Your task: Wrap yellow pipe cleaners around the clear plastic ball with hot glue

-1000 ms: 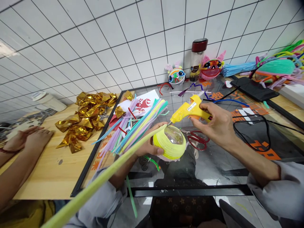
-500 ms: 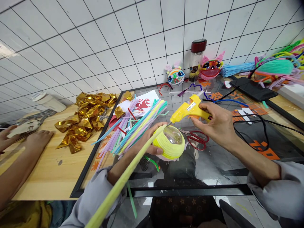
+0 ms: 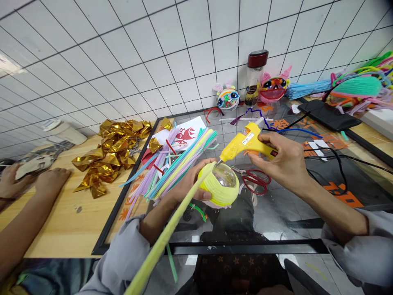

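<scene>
My left hand (image 3: 194, 184) is closed around a clear ball wrapped in yellow pipe cleaner (image 3: 221, 194); a round patch of its top shows bare. From the ball's upper left a loose yellow pipe-cleaner end (image 3: 172, 223) stretches down toward the camera. My right hand (image 3: 284, 157) grips a yellow glue gun (image 3: 245, 141), its nozzle at the ball's upper rim by the loose strand. Whether glue is flowing I cannot make out. Red-handled scissors (image 3: 257, 181) lie just right of the ball, blades partly hidden behind it.
Left of the ball lies a bundle of pastel pipe cleaners (image 3: 181, 164). Gold foil pieces (image 3: 110, 155) and another person's hands (image 3: 50, 180) are farther left. Two decorated balls, one a striped ball (image 3: 227, 98), and a bottle (image 3: 255, 78) stand by the wall. Black cables (image 3: 340, 164) run at right.
The loose yellow strand's near end has shifted slightly right. The glue gun stays at the ball's rim, its grip turned slightly. At far left, the other person's hands moved a little.
</scene>
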`<action>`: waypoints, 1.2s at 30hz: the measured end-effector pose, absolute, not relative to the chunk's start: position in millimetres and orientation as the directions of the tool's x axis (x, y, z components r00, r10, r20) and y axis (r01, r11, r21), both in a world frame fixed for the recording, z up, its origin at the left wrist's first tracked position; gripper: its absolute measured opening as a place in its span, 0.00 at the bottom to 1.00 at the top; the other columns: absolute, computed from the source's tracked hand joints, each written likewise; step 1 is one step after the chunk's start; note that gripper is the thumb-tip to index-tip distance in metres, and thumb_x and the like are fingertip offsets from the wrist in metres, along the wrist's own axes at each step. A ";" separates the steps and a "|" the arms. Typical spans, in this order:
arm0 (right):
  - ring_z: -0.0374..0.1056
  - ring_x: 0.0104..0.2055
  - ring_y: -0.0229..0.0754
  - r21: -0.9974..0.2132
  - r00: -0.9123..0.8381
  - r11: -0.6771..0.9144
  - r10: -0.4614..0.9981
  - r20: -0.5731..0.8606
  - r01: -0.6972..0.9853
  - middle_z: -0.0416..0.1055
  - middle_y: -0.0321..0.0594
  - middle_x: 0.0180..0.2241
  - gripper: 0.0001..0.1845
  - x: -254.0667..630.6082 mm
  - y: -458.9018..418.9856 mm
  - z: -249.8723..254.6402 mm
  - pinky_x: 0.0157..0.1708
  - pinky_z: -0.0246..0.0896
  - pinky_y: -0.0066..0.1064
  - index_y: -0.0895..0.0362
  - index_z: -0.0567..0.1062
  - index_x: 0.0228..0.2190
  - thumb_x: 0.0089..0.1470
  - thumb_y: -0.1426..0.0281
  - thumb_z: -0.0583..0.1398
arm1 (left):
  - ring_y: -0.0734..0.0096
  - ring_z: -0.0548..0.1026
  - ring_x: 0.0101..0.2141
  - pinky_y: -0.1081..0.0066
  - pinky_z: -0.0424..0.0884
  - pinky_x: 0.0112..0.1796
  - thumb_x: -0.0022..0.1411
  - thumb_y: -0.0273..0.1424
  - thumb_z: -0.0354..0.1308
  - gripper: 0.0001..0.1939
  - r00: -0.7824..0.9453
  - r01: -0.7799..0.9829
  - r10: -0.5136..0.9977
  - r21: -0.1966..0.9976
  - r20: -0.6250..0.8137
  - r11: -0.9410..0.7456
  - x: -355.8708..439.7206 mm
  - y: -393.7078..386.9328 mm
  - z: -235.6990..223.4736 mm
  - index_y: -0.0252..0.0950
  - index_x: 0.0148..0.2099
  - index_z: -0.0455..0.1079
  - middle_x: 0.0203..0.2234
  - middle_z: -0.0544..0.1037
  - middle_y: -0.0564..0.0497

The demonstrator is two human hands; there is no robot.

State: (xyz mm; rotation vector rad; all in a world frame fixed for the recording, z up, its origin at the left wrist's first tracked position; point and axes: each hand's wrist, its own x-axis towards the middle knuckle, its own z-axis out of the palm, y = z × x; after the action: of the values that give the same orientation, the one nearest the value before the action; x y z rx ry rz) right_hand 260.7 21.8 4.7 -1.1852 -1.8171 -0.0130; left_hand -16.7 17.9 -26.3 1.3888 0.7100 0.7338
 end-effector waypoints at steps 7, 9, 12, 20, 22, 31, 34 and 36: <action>0.71 0.27 0.41 -0.336 -0.173 0.659 0.582 0.795 0.673 0.77 0.38 0.30 0.08 262.7 23.9 5.3 0.27 0.66 0.32 0.54 0.73 0.34 0.50 0.67 0.65 | 0.45 0.73 0.55 0.57 0.69 0.54 0.37 0.43 0.77 0.50 0.613 -0.020 0.790 1.000 0.007 0.007 -14.0 19.5 -20.1 0.36 0.61 0.64 0.57 0.73 0.40; 0.71 0.27 0.42 -0.331 -0.182 0.666 0.578 0.795 0.669 0.77 0.37 0.29 0.08 262.3 23.2 6.0 0.26 0.66 0.32 0.54 0.72 0.34 0.51 0.67 0.65 | 0.45 0.73 0.55 0.57 0.70 0.53 0.38 0.43 0.76 0.49 0.617 -0.007 0.787 1.000 0.005 -0.001 -14.1 19.2 -18.2 0.36 0.61 0.63 0.56 0.73 0.40; 0.71 0.27 0.42 -0.331 -0.181 0.685 0.561 0.808 0.649 0.76 0.37 0.29 0.08 261.2 21.7 6.0 0.26 0.67 0.33 0.53 0.72 0.34 0.51 0.67 0.65 | 0.44 0.72 0.56 0.57 0.69 0.53 0.39 0.43 0.76 0.49 0.622 0.006 0.783 1.000 0.002 -0.008 -14.9 19.1 -18.7 0.36 0.62 0.63 0.57 0.72 0.40; 0.73 0.28 0.44 -0.282 -0.166 0.650 0.539 0.826 0.705 0.77 0.40 0.30 0.09 264.9 25.1 -0.7 0.27 0.68 0.34 0.54 0.73 0.36 0.53 0.66 0.66 | 0.44 0.72 0.56 0.53 0.65 0.59 0.34 0.44 0.78 0.53 0.608 -0.025 0.792 0.998 0.054 -0.049 -18.3 24.5 -35.8 0.37 0.62 0.65 0.56 0.74 0.41; 0.73 0.29 0.45 -0.274 -0.173 0.643 0.542 0.822 0.715 0.77 0.40 0.30 0.09 265.7 26.1 -1.6 0.27 0.68 0.35 0.54 0.73 0.36 0.53 0.65 0.66 | 0.44 0.72 0.56 0.52 0.65 0.59 0.35 0.44 0.78 0.53 0.614 -0.037 0.788 0.999 0.047 -0.031 -19.3 23.6 -36.4 0.37 0.63 0.64 0.55 0.74 0.41; 0.73 0.28 0.44 -0.252 -0.178 0.627 0.540 0.823 0.738 0.78 0.39 0.30 0.08 265.0 25.7 -1.0 0.27 0.68 0.34 0.54 0.73 0.36 0.54 0.66 0.65 | 0.44 0.71 0.57 0.52 0.64 0.60 0.35 0.43 0.78 0.52 0.599 -0.061 0.800 0.998 0.046 -0.012 -16.8 20.1 -32.1 0.38 0.62 0.64 0.55 0.74 0.41; 0.73 0.28 0.44 -0.229 -0.185 0.630 0.522 0.833 0.742 0.77 0.39 0.30 0.08 265.2 26.0 -1.1 0.26 0.68 0.34 0.54 0.73 0.36 0.54 0.67 0.65 | 0.44 0.71 0.56 0.52 0.65 0.59 0.36 0.43 0.78 0.51 0.600 -0.046 0.799 0.999 0.041 -0.017 -16.8 19.8 -30.1 0.38 0.62 0.63 0.56 0.73 0.41; 0.73 0.28 0.44 -0.224 -0.186 0.630 0.517 0.836 0.744 0.77 0.39 0.30 0.08 265.0 26.0 -1.0 0.26 0.69 0.34 0.54 0.72 0.36 0.53 0.68 0.65 | 0.44 0.72 0.55 0.52 0.67 0.57 0.37 0.43 0.77 0.51 0.606 -0.020 0.795 1.000 0.017 -0.006 -17.4 19.1 -28.2 0.37 0.63 0.62 0.56 0.73 0.40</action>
State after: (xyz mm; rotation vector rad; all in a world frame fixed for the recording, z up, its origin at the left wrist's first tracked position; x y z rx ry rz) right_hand 265.0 26.0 -1.0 -1.0077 -1.8523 -0.2848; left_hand -17.4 19.1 -28.2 1.4452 0.7004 0.7334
